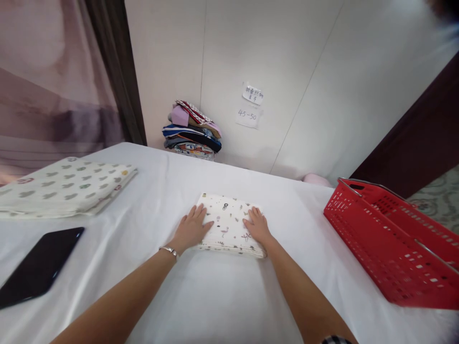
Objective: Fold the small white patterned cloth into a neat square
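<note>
1. The left hand (193, 226) lies palm down at the left edge of the folded cloth (227, 222), with its thumb pointing inward.
2. The right hand (258, 226) lies in the same manner at the right edge.
3. The left forearm (127, 294) and the right forearm (303, 291) come from the near side of the cloth.

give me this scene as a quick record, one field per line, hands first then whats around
left hand: spread flat on the left side of the folded printed cloth
right hand: spread flat on its right side
table: covered in white
left: grey-patterned folded cloth, with a black phone nearer the viewer
right: red perforated basket
beyond table: fabric stack
wall note: reads 45-50
</note>
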Available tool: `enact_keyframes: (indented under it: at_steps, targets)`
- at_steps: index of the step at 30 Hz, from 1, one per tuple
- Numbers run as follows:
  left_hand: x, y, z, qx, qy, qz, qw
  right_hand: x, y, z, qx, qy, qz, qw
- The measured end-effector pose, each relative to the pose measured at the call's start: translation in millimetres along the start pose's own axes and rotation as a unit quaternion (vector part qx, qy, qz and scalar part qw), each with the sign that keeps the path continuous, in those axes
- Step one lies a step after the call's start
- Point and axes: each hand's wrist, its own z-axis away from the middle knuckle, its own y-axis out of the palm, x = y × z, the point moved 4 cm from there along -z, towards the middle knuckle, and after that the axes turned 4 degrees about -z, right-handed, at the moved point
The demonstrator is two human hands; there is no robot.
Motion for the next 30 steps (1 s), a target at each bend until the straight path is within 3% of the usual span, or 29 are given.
enact_keyframes:
  at_steps: [3,7,12,14,16,19,21,24,27,30]
  targets:
    - [1,-0.7,1,-0.008,-0.006,0.006,1.0,-21,1,18,-0.061,0.029,-0.09,0.994]
    - [1,-3.4,0,-0.017,-0.014,0.005,1.0,-49,9,53,-0.135,0.049,-0.22,0.965]
    - [-5,-11.2,2,-0.01,-0.032,0.009,0.999,-56,11,74,-0.105,0.073,-0.346,0.929]
    - [-11,-11.0,8,0.014,-0.056,0.024,0.998,-60,1,69,-0.098,0.084,-0.362,0.923]
    - [-19,-7.4,19,0.042,-0.069,0.051,0.995,-67,-15,58,-0.129,0.082,-0.345,0.926]
    - [-30,0.0,41,0.057,-0.046,0.097,0.993,-73,-40,43,-0.186,0.062,-0.224,0.954]
    - [-32,3.2,53,0.04,-0.028,0.126,0.991,-64,-48,40,-0.196,0.027,-0.136,0.971]
    - [-29,3.9,64,-0.008,-0.017,0.159,0.987,-25,-41,53,-0.191,-0.074,-0.069,0.976]
    - [-26,2.6,63,-0.044,-0.017,0.169,0.984,30,-15,82,-0.135,-0.201,-0.006,0.97]
    - [-20,1.3,54,-0.056,-0.032,0.173,0.983,68,15,107,-0.069,-0.282,0.038,0.956]
